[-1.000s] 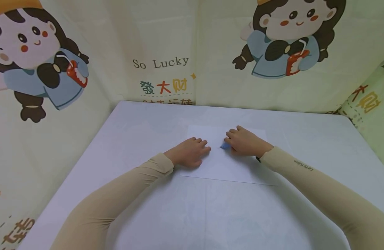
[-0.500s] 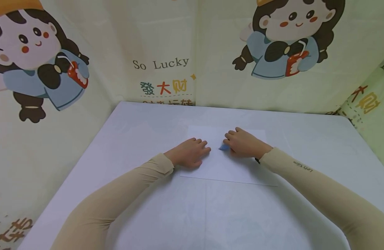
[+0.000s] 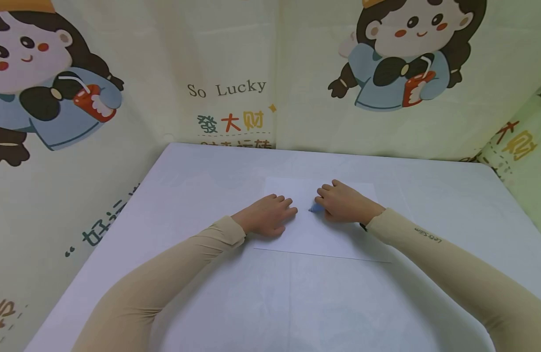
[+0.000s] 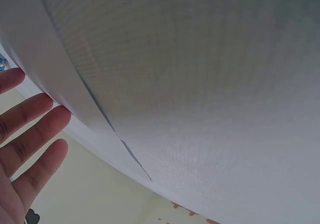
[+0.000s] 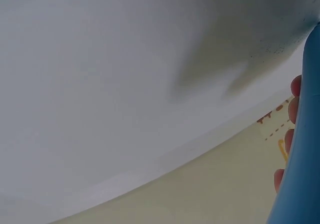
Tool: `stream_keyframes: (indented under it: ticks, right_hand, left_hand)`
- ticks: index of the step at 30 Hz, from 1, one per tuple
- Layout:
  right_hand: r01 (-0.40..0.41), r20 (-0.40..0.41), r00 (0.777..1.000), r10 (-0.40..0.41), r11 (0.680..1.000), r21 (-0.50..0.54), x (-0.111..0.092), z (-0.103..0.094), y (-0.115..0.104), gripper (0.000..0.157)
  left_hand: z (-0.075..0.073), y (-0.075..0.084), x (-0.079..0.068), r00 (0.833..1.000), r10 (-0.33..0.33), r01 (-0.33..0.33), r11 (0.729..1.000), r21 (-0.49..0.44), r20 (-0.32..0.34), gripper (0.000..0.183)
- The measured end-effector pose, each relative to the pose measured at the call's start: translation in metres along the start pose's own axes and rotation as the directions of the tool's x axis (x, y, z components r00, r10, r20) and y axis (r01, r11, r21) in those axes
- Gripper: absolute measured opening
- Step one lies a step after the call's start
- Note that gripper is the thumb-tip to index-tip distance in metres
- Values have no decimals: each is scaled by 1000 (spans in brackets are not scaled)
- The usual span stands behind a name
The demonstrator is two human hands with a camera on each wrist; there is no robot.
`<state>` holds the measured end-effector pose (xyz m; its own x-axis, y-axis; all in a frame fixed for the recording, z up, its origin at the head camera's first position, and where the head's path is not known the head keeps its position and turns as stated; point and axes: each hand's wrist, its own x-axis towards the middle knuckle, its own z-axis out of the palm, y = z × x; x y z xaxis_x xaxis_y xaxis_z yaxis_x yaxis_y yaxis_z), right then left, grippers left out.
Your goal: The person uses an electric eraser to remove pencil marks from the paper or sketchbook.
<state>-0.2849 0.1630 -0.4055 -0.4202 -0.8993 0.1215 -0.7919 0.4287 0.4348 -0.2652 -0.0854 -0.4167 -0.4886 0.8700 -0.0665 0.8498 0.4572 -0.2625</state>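
Observation:
A white sheet of paper (image 3: 341,244) lies on the white table. My left hand (image 3: 266,215) rests palm down on its left part, fingers spread. The left wrist view shows those fingers (image 4: 40,129) straight beside the paper's edge. My right hand (image 3: 343,201) grips a thick blue tapered tool (image 3: 316,207) over the middle of the sheet, its narrow tip pointing left. In the right wrist view the blue tool (image 5: 302,149) covers most of the hand; only fingertips (image 5: 293,108) show behind it. Small dark specks (image 5: 272,48) lie on the white surface near its tip. The tool's exact kind is unclear.
The white table (image 3: 235,303) reaches past the paper on all sides. A pale curtain (image 3: 297,88) printed with cartoon figures and lettering hangs along its back and both sides.
My right hand and the blue tool have shifted slightly toward me over the paper. My left hand stays put. The left curtain's print has shifted.

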Motion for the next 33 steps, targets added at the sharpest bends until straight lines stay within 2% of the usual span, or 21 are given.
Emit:
stream_keyframes:
  ticks: [6,13,20,28,33]
  right_hand:
    - [-16,0,1000,16,1000,-7,-3,2,3,11]
    - [7,-17,1000,-7,1000,0,-3,2,1,13]
    - [-7,12,1000,6,1000,5,-4,2,-1,11]
    - [-4,-6,1000,4,1000,1,-2,0,-3,12]
    - [-6,18,1000,6,1000,15,1,-3,-5,11]
  left_hand:
    - [2,2,3,1000,-5,5,1000,-3,5,38]
    - [2,5,3,1000,-11,11,1000,0,1,38]
    - [0,8,2,1000,-15,16,1000,8,-5,38]
    - [2,8,-2,999,-6,7,1000,20,-39,37]
    - [1,8,-4,999,-6,7,1000,21,-41,37]
